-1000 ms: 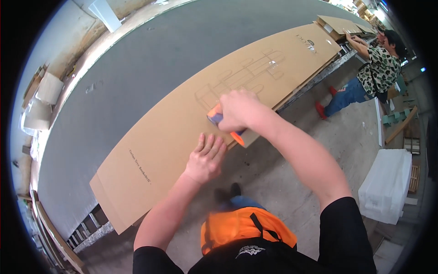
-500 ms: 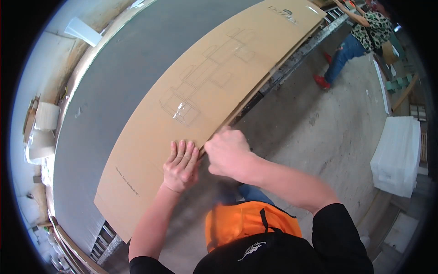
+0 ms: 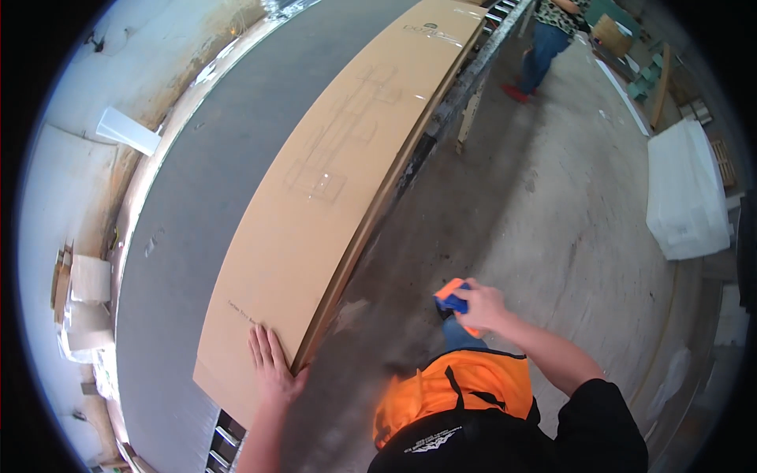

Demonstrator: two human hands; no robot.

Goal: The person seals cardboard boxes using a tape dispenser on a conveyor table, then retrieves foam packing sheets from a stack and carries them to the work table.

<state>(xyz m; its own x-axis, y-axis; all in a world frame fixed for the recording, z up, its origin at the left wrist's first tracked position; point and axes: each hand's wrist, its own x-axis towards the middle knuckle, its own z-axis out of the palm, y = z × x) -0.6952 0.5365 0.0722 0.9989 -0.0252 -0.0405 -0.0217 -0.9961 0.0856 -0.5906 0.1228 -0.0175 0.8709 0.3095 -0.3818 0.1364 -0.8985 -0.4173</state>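
Note:
A long brown cardboard box (image 3: 272,244) with a line drawing on its top lies along the near side of a grey table. My left hand (image 3: 272,370) rests on the box's near end, fingers stretched flat over the top and thumb by the right edge. Away from the box, to its right, my right hand (image 3: 485,306) is closed round an orange-and-blue hand tool (image 3: 452,298), partly covered by the fingers. Its exact kind is hard to make out.
The grey table surface (image 3: 181,229) extends left of the box, with metal rollers (image 3: 225,445) at its near end. A person (image 3: 544,47) stands at the far right. White wrapped bundle (image 3: 686,193) sits on the floor at right. Orange bag (image 3: 473,386) hangs at my waist.
My right hand has left the box edge and moved right and down, the orange-and-blue tool now showing in it. My left hand has slid toward the box's near end. The view has shifted.

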